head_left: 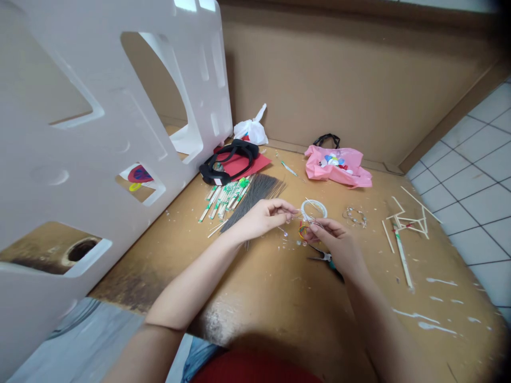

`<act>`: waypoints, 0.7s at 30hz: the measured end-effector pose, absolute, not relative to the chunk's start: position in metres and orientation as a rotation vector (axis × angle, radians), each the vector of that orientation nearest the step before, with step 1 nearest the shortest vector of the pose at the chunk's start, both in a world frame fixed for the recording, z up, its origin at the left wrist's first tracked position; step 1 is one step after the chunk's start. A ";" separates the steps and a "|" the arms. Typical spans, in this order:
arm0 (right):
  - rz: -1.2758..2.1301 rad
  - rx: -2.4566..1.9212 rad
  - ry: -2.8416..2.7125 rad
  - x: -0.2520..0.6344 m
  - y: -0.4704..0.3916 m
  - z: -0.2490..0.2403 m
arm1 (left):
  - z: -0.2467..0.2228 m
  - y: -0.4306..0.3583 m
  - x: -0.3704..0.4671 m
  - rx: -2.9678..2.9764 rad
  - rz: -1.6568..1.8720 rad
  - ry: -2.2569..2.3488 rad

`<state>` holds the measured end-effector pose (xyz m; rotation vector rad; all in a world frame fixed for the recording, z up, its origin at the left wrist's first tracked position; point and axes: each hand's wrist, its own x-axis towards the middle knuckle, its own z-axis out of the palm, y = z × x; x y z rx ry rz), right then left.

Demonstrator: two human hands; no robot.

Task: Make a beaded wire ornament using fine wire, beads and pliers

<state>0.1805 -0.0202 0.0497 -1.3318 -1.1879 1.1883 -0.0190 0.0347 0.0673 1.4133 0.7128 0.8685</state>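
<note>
My left hand (271, 217) pinches a very thin strand between thumb and fingertips, with a small purplish bead (285, 234) just below it. My right hand (333, 242) is closed in a pinch on what looks like the same thin strand, though its exact kind is too fine to make out. Just beyond the fingers lies a white ring-shaped roll (324, 210). Red and yellow bands (302, 231) sit beside the right fingertips. Under the right hand are pliers (325, 257) with jaws apart, their handles partly hidden.
A bundle of thin grey sticks (255, 194), wrapped chopsticks (223, 199) and a black headset (229, 159) lie left. A pink bag (339, 166) is behind. A beaded loop (355, 216) and a stick frame (411, 224) are right. A white plastic panel (107, 149) stands at left.
</note>
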 end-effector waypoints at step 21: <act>1.198 -1.373 -1.238 0.177 -0.019 0.048 | 0.057 0.030 -0.003 1.654 0.898 0.805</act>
